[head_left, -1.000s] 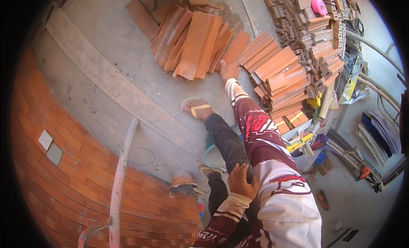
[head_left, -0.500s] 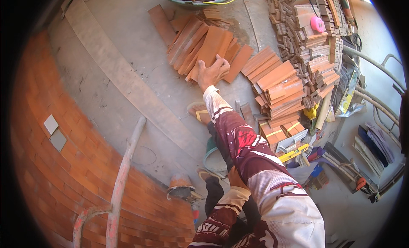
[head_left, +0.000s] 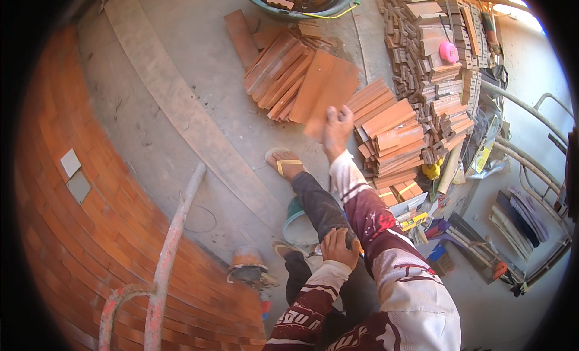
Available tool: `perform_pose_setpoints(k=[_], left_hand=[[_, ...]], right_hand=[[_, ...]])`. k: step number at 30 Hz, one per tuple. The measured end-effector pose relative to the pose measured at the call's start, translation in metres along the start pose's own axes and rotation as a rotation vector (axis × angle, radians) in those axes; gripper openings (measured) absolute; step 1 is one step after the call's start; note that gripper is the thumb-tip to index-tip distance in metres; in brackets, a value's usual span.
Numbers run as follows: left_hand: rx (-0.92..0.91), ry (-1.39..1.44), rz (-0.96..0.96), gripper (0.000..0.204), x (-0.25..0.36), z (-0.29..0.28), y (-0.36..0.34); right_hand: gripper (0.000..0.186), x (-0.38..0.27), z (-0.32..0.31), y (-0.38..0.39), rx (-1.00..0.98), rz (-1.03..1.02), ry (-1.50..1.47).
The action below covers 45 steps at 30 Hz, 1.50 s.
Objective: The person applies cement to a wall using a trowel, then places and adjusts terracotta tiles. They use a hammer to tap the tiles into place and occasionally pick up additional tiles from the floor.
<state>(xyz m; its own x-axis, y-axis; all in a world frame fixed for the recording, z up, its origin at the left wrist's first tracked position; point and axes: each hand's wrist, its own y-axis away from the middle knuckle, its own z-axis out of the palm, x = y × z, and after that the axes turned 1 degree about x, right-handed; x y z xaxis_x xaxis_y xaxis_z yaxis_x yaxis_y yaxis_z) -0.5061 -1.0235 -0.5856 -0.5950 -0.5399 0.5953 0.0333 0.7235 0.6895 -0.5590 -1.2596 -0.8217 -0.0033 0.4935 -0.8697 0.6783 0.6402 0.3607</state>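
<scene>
My right hand [head_left: 338, 132] is closed on the near right edge of a wide, flat orange clay tile [head_left: 329, 85], thumb and fingers at its corner. The tile tilts over a leaning stack of similar clay tiles [head_left: 277, 67]; its near edge is blurred. Close to the right of that hand, more rows of clay tiles [head_left: 389, 124] lie on the floor. My left hand [head_left: 338, 247] rests on my bent leg, its fingers spread over the dark trouser cloth, holding nothing that I can see.
A dark green basin [head_left: 283, 13] of tile pieces stands at the far side. Behind the rows is a long pile of narrow tiles [head_left: 416, 79] with a pink tape measure [head_left: 447, 51]. A metal rail [head_left: 175, 230] rises beside the orange brick wall [head_left: 114, 248]. A green bucket [head_left: 295, 224] stands by my legs.
My right hand has moved right and nearer, swinging the tile up off the stack. My left hand has come into view on my leg. The view has shifted a little.
</scene>
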Motion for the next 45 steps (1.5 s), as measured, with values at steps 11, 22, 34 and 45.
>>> perform_pose_setpoints(k=[11, 22, 34, 45], left_hand=[[-0.038, -0.025, 0.018, 0.043, -0.007, 0.009, 0.002], [0.011, 0.014, 0.006, 0.043, -0.001, 0.004, 0.001], [0.355, 0.194, -0.087, 0.035, -0.050, -0.039, 0.012], [0.569, 1.922, -0.321, 0.085, -0.064, -0.235, 0.144]], right_hand=[[0.018, 0.124, -0.015, -0.117, -0.177, 0.522, -0.313], [0.084, 0.048, 0.037, -0.035, -0.017, -0.095, 0.367], [0.030, -0.099, 0.002, 0.027, -0.786, 0.825, -0.263], [0.066, -0.310, -0.149, 0.304, -2.062, 0.061, 0.722]])
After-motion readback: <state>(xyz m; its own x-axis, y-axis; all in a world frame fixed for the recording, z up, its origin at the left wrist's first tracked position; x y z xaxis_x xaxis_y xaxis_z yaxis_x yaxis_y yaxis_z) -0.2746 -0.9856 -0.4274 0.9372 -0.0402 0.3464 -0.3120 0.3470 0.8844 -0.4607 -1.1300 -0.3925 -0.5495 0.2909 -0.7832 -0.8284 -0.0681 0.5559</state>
